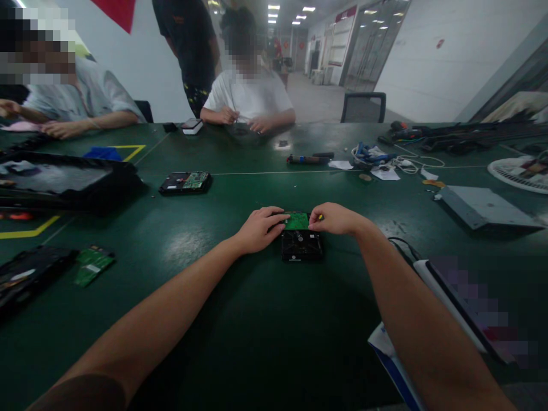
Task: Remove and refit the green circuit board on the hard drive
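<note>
1. Lying flat at the middle of the green worktop (240, 319), a black hard drive (302, 246) is seen, with a green circuit board (297, 221) on its far end.
2. The left hand (261, 229) is rested, fingers bent, on the board's left edge; whether anything is gripped cannot be told.
3. The right hand (334, 220) is pinched closed on a small yellow-tipped item (320, 217) at the board's right edge.

No legible text, brand, number or sign in view. Small white label (293, 258) at near edge of hard drive (302, 244): too small to read. Red plaque (439, 43) on white wall (428, 74): blurred, unreadable. Markings on loose green circuit board (92, 265): not resolvable.
</note>
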A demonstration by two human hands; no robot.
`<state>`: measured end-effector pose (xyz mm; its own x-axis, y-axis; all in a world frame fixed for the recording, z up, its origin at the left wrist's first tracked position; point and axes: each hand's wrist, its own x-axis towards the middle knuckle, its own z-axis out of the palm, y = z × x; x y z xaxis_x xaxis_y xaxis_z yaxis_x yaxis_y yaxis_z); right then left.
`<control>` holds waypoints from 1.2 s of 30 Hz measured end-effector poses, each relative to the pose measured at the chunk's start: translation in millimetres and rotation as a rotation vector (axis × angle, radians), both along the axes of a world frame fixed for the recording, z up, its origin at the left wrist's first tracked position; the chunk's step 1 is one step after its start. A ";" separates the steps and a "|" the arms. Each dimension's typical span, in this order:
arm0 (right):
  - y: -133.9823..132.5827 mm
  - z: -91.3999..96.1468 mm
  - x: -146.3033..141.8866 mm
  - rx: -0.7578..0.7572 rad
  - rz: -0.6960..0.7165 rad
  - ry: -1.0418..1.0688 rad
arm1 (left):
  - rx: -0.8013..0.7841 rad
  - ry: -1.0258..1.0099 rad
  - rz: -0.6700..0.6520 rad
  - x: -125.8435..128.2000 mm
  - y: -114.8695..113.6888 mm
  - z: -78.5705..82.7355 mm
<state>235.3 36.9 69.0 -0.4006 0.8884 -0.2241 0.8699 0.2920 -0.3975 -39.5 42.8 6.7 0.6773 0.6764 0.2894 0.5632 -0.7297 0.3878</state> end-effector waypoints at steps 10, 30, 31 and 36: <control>-2.7 12.9 13.4 0.081 -0.154 0.078 | -0.025 0.012 0.005 0.4 -2.7 3.1; -33.6 61.6 3.6 0.446 -0.170 -0.137 | -0.057 0.133 -0.195 5.3 -19.3 12.3; -34.9 62.6 4.6 0.430 -0.170 -0.147 | -0.055 0.137 -0.181 7.2 -21.1 12.2; -34.4 63.7 7.6 0.468 -0.110 -0.055 | -0.043 0.155 -0.079 18.9 -32.3 10.7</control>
<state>242.9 2.5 132.7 -0.2973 0.9354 0.1915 0.9217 0.3335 -0.1981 -20.6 10.4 17.4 0.7627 0.6292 0.1496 0.5604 -0.7584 0.3328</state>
